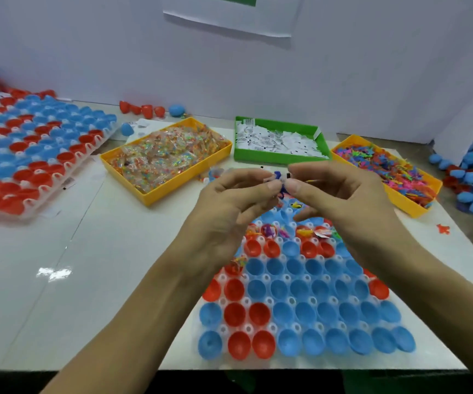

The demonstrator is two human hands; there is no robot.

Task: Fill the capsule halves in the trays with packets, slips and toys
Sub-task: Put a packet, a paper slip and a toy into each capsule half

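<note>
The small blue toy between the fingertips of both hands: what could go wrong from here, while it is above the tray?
1. The small blue toy is only pinched by the left hand and the right hand; it may slip and land in an already filled half.
2. The forearms hang low over the tray of empty capsule halves, so a sleeve or wrist may tip some out.
</note>
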